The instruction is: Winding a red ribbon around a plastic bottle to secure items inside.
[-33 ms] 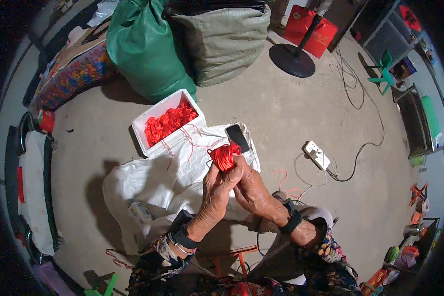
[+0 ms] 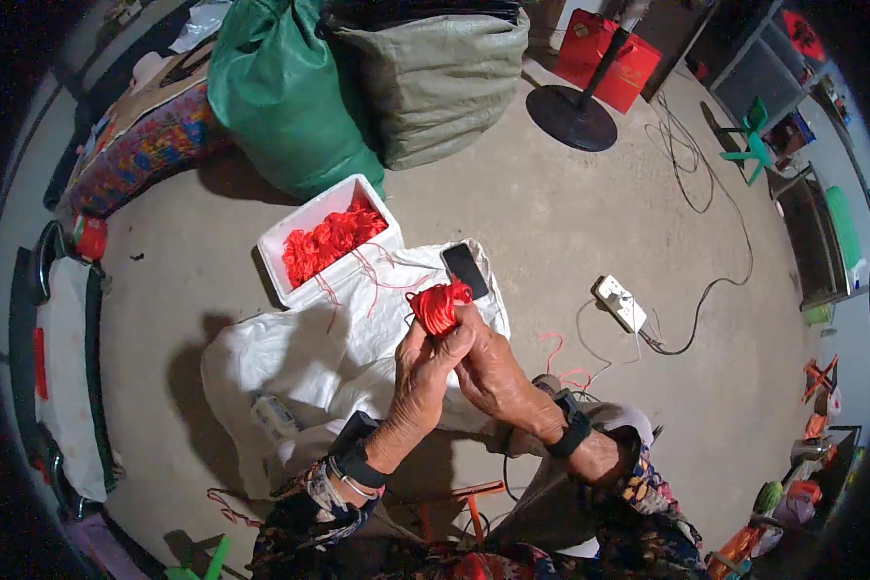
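A wound bundle of shiny red cord (image 2: 437, 309) is held up between my two hands over the white sack. My left hand (image 2: 423, 365) grips it from the left and below, its thumb pressed near my other thumb. On the bundle's right side, my right hand (image 2: 490, 367) is closed around it, with fingers partly hidden behind the cord. Just beyond the hands, a dark phone (image 2: 466, 270) lies on the white woven sack (image 2: 290, 353). Farther left stands a white foam box (image 2: 274, 251) heaped with more red cord (image 2: 333, 242), some strands trailing over its edge.
Large green (image 2: 285, 106) and beige sacks (image 2: 445, 92) stand at the back. A white power strip (image 2: 621, 304) with cables lies on the floor to the right. A round black stand base (image 2: 572, 119) is farther back, and a padded bench (image 2: 71, 377) stands at left.
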Available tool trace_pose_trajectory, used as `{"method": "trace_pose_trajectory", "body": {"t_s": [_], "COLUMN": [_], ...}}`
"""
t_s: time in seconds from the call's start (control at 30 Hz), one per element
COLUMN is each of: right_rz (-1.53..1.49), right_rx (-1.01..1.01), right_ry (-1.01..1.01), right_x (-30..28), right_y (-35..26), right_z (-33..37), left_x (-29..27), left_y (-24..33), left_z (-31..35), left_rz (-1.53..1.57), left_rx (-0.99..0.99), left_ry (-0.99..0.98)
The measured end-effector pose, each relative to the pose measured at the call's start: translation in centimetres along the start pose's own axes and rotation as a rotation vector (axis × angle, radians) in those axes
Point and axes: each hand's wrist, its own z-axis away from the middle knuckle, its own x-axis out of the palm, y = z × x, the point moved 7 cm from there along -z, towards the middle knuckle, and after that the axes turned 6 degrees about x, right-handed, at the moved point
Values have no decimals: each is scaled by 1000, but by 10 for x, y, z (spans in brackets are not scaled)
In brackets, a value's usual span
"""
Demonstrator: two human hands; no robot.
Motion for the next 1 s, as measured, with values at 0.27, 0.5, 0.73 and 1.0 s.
{"method": "trace_pose_trajectory", "body": {"t_s": [0.27, 0.5, 0.73, 1.0], "right_rz": [63, 73, -197, -490], "right_rx": [174, 175, 68, 80], "right_ry": [-24, 58, 120, -215], "right_x": [20, 32, 51, 70], "right_y": [15, 1, -4, 1], "right_z": [0, -13, -17, 34], "left_x": [-18, -38, -40, -89], "left_y": [-26, -21, 12, 11], "left_z": [-3, -11, -7, -10], "left_rz": [221, 242, 90, -494], "left_rx": [-126, -117, 38, 260], "left_ry": [233, 278, 139, 35]}}
